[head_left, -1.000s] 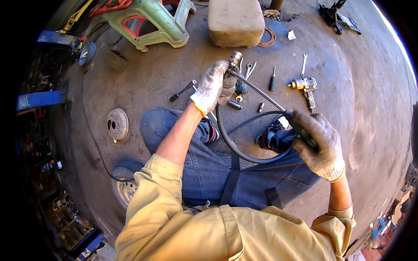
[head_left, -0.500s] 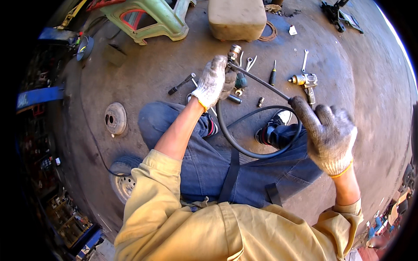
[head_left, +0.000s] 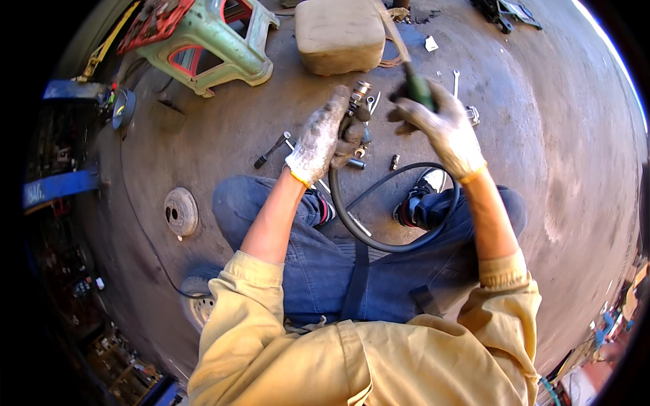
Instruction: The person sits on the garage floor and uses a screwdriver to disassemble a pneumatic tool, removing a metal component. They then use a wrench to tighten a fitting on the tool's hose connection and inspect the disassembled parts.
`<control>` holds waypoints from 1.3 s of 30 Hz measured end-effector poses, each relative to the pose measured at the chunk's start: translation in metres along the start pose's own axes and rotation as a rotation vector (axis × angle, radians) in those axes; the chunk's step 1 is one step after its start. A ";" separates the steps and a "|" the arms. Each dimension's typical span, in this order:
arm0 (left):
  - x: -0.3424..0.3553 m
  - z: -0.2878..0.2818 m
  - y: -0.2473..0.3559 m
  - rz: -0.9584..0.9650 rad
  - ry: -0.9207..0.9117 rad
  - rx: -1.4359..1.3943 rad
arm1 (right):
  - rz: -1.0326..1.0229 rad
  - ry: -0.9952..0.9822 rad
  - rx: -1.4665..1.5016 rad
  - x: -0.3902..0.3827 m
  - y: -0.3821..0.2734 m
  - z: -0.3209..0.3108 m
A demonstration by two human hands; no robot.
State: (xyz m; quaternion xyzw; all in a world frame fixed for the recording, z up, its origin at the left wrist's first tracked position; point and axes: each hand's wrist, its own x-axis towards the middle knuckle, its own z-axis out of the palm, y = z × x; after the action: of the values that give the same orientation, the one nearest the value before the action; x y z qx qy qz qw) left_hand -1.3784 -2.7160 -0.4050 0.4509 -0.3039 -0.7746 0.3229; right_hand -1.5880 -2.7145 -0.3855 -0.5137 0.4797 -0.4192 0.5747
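Observation:
My left hand (head_left: 318, 135), in a soiled glove, is closed around the lower part of a metal fitting (head_left: 359, 90) on a black hose (head_left: 386, 247) that loops down over my legs. My right hand (head_left: 450, 135), also gloved, grips a green-handled screwdriver (head_left: 420, 91) whose blurred shaft points up and away from the fitting. On the floor around both hands lie a socket wrench (head_left: 271, 150), a dark socket (head_left: 355, 164), a small metal piece (head_left: 395, 162) and a spanner (head_left: 456, 84). An impact gun (head_left: 472, 116) is mostly hidden behind my right hand.
A green and red stool (head_left: 250, 64) and a beige padded block (head_left: 335, 30) stand ahead. A black jack (head_left: 508, 17) is at upper right, a round metal part (head_left: 181, 211) and a wheel (head_left: 202, 308) at left, beside blue metal arms (head_left: 61, 189).
My right hand has swung up and to the left, lifting the screwdriver's shaft away from the fitting. My left hand still holds the fitting, slightly lower in view.

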 end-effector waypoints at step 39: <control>0.029 0.028 0.015 -0.174 -0.374 -0.441 | -0.071 0.286 0.401 0.041 0.007 0.019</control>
State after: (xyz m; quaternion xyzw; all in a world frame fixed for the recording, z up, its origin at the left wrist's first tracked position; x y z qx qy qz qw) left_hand -1.4112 -2.7423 -0.3967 0.2438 -0.1428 -0.9162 0.2840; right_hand -1.5616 -2.7501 -0.3972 -0.3412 0.4452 -0.5944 0.5762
